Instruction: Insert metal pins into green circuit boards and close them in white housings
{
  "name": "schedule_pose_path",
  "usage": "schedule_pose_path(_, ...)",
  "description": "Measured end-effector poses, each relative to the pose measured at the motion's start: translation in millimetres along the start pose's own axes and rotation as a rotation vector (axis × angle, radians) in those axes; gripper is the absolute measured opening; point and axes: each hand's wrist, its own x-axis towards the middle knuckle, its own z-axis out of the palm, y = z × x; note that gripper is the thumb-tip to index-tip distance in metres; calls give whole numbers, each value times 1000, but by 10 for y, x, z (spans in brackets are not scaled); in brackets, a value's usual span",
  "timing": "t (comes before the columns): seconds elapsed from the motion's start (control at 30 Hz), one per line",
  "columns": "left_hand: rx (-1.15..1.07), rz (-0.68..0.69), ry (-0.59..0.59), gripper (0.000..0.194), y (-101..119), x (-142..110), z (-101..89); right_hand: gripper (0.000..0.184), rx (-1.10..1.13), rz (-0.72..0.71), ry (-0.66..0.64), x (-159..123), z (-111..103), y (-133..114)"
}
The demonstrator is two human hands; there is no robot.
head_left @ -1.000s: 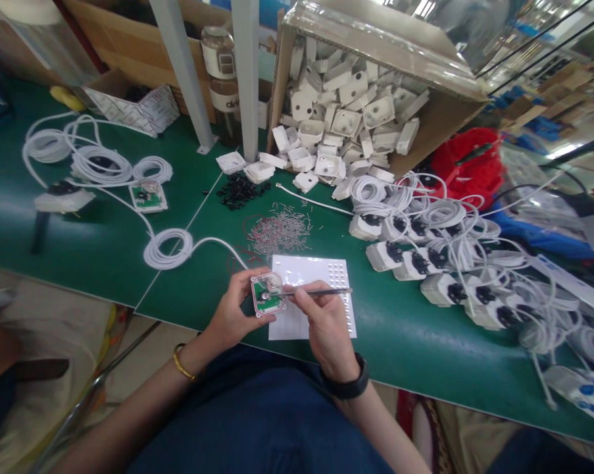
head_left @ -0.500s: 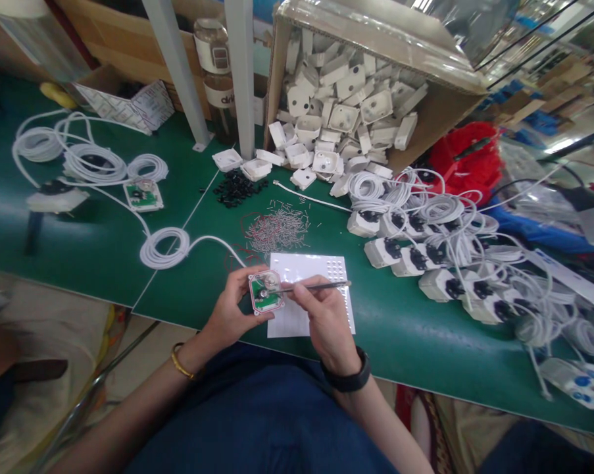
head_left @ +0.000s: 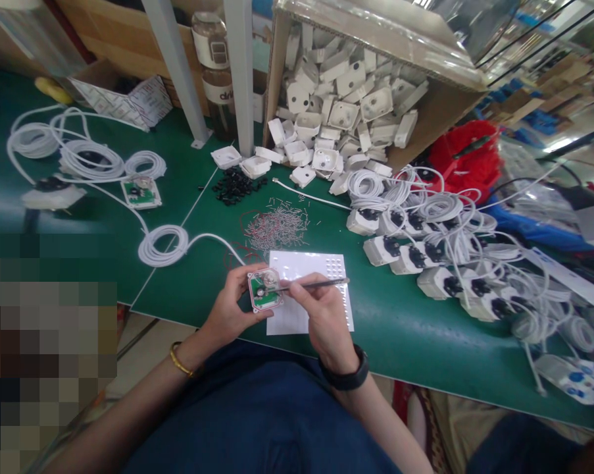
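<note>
My left hand (head_left: 232,304) grips a small white housing (head_left: 254,307) by its left side, fingers above and thumb below. Inside the housing shows a green circuit board (head_left: 267,299) with a round part on it, and a red line runs around the rim. A white cable coil (head_left: 163,245) leads toward the housing's top. Held like a pen, a slim dark tool (head_left: 321,284) is pinched in my right hand (head_left: 329,316). Its tip reaches over the board; whether it touches is too small to tell. A white sheet with stickers (head_left: 289,324) lies beneath both hands.
Loose screws (head_left: 279,225) and small black parts (head_left: 237,187) lie beyond my hands. A cardboard box (head_left: 439,118) spills white housings at the back. Cabled units (head_left: 383,250) crowd the right. More coils (head_left: 92,161) lie left, near metal posts (head_left: 240,79). A blurred patch covers the lower left.
The whole view has shifted very slightly. My hands, the housing and the slim tool keep nearly the same positions.
</note>
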Motion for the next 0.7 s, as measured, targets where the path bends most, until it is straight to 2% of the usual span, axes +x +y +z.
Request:
schedule_pose_path(0.37,-3,-20,7,73,29,8,-1,19,-31,-6,-5,9,-3,16)
schedule_pose_path(0.5,7,52,6,66,33,17,13,19,-64,-26,-3,10,-15,16)
schedule_pose_path(0.6,33,43,21,70,6,12,18,17,-92,-39,4,39,-20,26)
schedule_pose_path(0.7,140,92,11,63,-30,1,-6,16,-100,-46,14,42,12,32)
